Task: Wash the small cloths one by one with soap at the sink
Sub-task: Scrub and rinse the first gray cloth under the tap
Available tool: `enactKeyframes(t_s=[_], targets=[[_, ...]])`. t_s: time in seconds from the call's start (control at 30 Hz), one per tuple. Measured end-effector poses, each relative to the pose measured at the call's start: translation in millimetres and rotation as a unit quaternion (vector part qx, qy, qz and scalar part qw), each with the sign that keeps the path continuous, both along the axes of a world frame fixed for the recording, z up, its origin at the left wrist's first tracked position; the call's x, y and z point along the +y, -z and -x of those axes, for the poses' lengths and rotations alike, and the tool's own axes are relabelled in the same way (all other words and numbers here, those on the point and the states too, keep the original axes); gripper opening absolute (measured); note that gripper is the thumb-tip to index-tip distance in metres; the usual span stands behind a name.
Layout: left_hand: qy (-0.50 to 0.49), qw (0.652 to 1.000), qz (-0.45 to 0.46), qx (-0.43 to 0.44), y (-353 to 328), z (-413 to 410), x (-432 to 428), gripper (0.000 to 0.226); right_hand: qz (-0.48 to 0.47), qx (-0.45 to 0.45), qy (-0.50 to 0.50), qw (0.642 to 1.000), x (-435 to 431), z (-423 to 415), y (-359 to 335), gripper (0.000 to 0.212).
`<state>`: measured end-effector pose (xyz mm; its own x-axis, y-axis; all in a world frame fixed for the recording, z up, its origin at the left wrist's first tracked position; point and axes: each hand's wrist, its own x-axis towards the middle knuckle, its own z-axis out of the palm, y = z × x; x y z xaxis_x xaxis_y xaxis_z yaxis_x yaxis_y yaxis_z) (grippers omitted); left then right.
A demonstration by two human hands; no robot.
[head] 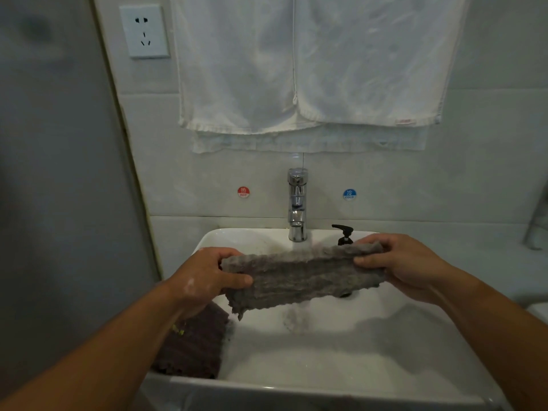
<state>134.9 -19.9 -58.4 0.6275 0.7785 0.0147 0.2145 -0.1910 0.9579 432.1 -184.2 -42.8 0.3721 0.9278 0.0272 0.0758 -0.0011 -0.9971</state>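
Observation:
A grey ribbed cloth (299, 277) is stretched flat between both hands above the white sink (341, 357), right under the chrome tap (297, 206). Water runs from the tap onto the cloth and drips below it. My left hand (207, 277) pinches the cloth's left end, with soap foam on the back of the hand. Its right end is gripped by my right hand (397, 262). A darker brown cloth (192, 345) lies on the sink's left rim under my left forearm. A black soap pump (344, 234) stands behind the cloth, partly hidden.
White towels (305, 69) hang on the tiled wall above the tap. Hot (243, 191) and cold (349, 194) stickers flank the tap. A wall socket (145, 31) is at upper left. A grey door or wall panel fills the left side.

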Motion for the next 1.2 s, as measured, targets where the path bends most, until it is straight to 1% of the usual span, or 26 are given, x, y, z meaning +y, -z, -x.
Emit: enactKeyframes(t_s=[0.1,0.17,0.23,0.3,0.37,0.43,0.5,0.57,0.67,0.77,0.8,0.9,0.93,1.0,1.07,1.13,1.2], targets=[[0.007,0.995,0.077,-0.058,2.5,-0.8,-2.3,0.031,-0.008,0.031,0.004,0.999,1.0,-0.7,1.5,0.020],[0.000,0.989,0.116,-0.095,4.1,-4.6,-8.2,0.026,-0.016,0.034,0.018,0.999,2.1,2.8,4.4,0.010],[-0.042,0.985,0.123,-0.112,5.4,-10.7,-15.4,0.021,-0.030,0.000,0.040,0.999,3.7,10.6,7.4,0.007],[-0.098,0.981,0.112,-0.121,8.3,-18.0,-19.5,0.020,-0.055,-0.058,0.075,0.994,6.2,19.3,10.6,0.007],[-0.155,0.978,0.062,-0.127,12.7,-25.5,-20.7,0.020,-0.073,-0.126,0.116,0.983,9.3,27.7,13.3,0.009],[-0.216,0.970,-0.038,-0.101,15.4,-32.9,-22.9,0.020,-0.083,-0.191,0.152,0.966,13.3,35.0,15.6,0.010],[-0.276,0.949,-0.140,-0.059,14.4,-39.9,-28.8,0.021,-0.099,-0.247,0.187,0.946,15.7,44.8,15.5,0.010],[-0.315,0.927,-0.199,-0.041,12.8,-44.6,-33.5,0.019,-0.125,-0.282,0.214,0.927,16.4,52.2,15.2,0.009],[-0.324,0.908,-0.259,-0.051,15.6,-43.4,-29.6,0.017,-0.142,-0.317,0.216,0.913,12.8,50.0,15.9,0.008],[-0.285,0.894,-0.339,-0.063,12.4,-31.4,-21.2,0.015,-0.149,-0.389,0.208,0.885,6.2,36.8,15.3,0.007],[-0.269,0.892,-0.358,-0.062,9.5,-27.1,-18.4,0.015,-0.155,-0.399,0.206,0.880,4.4,34.2,14.7,0.006],[-0.245,0.891,-0.376,-0.066,-1.0,-20.2,-13.0,0.015,-0.191,-0.395,0.216,0.872,3.6,31.9,10.3,0.007],[-0.246,0.895,-0.367,-0.068,-2.2,-19.5,-11.9,0.016,-0.199,-0.384,0.213,0.876,4.4,32.6,8.2,0.009],[-0.245,0.906,-0.339,-0.068,-1.7,-18.7,-11.4,0.018,-0.201,-0.345,0.188,0.897,5.9,32.6,5.2,0.015],[-0.249,0.917,-0.306,-0.067,2.2,-17.7,-11.7,0.020,-0.189,-0.277,0.148,0.931,6.1,31.2,4.3,0.018],[-0.259,0.923,-0.275,-0.076,6.0,-16.9,-10.4,0.022,-0.172,-0.169,0.096,0.966,5.6,30.4,4.5,0.022],[-0.261,0.932,-0.236,-0.087,10.9,-16.4,-6.1,0.022,-0.157,-0.084,0.072,0.981,5.9,28.0,5.6,0.025]])
